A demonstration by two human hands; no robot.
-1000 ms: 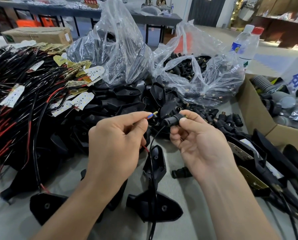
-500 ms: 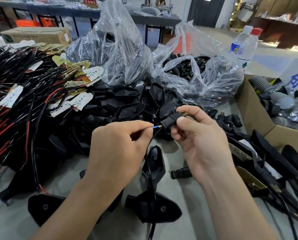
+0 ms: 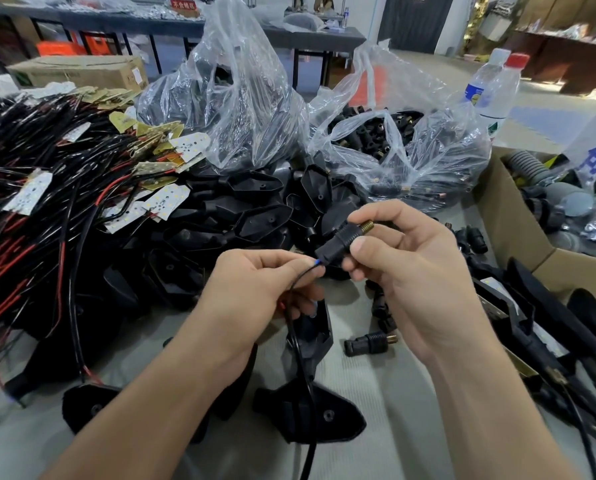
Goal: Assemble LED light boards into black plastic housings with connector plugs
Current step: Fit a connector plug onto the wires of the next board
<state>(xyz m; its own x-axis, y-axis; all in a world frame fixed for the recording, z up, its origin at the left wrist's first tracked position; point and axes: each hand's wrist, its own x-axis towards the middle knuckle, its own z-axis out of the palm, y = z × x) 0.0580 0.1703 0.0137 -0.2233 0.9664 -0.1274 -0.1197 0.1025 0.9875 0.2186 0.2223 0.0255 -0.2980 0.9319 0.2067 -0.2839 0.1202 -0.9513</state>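
Black and red wires (image 3: 30, 188), with white LED boards (image 3: 166, 202) among them, heap up from nine to ten o'clock. Two clear plastic bags (image 3: 241, 109) of black parts stand at twelve, and a pile of black housings (image 3: 241, 216) lies just in front of them. A cardboard box (image 3: 507, 216) sits at three o'clock. At centre, the right hand (image 3: 417, 275) pinches a black connector plug (image 3: 338, 242) between thumb and fingers, its brass threaded end pointing to one o'clock. The left hand (image 3: 255, 299), at the plug's eight o'clock, pinches a thin black wire (image 3: 298, 341) whose blue tip (image 3: 317, 261) meets the plug's near end. The wire runs down over a single housing (image 3: 310, 414) at six o'clock.
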